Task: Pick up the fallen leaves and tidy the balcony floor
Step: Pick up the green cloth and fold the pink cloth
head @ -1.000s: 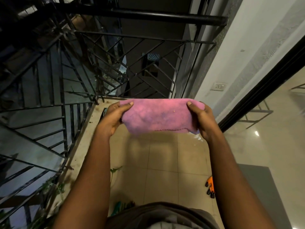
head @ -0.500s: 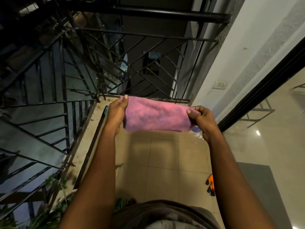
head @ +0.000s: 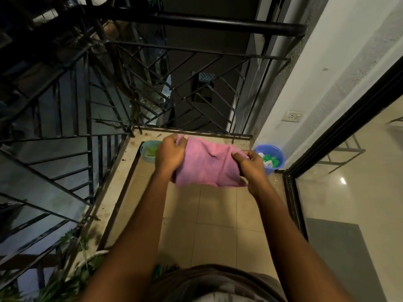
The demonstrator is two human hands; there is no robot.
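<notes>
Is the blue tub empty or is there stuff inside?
Not empty. Green and white things lie inside the blue tub; they are too small to tell what they are.

Dim night scene. Warm light falls on the floor and wall; beyond the railing it is almost black. A soft shadow lies under the cloth. One glare spot shines on the glass. Railing bars bow at the edges; the lower left corner is blurred.
</notes>
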